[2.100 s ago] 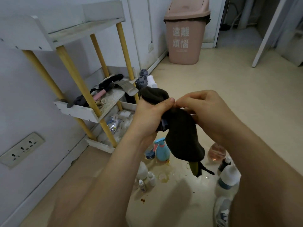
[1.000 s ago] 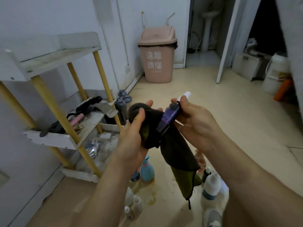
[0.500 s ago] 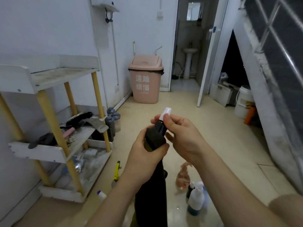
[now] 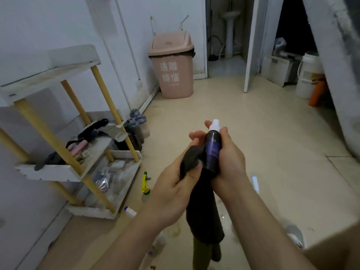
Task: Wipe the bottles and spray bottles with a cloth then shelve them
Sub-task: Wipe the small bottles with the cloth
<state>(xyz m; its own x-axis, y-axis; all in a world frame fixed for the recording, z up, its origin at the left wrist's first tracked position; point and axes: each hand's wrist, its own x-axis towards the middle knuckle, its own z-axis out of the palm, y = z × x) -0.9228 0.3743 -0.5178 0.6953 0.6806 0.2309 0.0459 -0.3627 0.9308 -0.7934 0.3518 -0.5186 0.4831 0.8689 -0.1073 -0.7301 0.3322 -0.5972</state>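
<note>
A small dark purple spray bottle (image 4: 212, 151) with a white cap stands upright in my right hand (image 4: 229, 158), whose fingers curl round it. My left hand (image 4: 175, 184) grips a dark cloth (image 4: 202, 203) and bunches its top against the bottle's left side; the rest of the cloth hangs down between my forearms. On the floor below lie a yellow-green spray bottle (image 4: 145, 184), a white bottle with a blue cap (image 4: 130, 211) and a white one (image 4: 254, 183) to the right. My arms hide other bottles.
A white shelf rack with yellow posts (image 4: 58, 145) stands at the left wall, its middle and bottom tiers cluttered. Grey-lidded jars (image 4: 137, 126) stand by it. A pink bin (image 4: 172, 65) is at the far wall. White buckets (image 4: 307, 75) sit at the right.
The bottle has come out of the cloth and now stands upright in my right hand. My view rose from the floor bottles to the room, then dipped a little.
</note>
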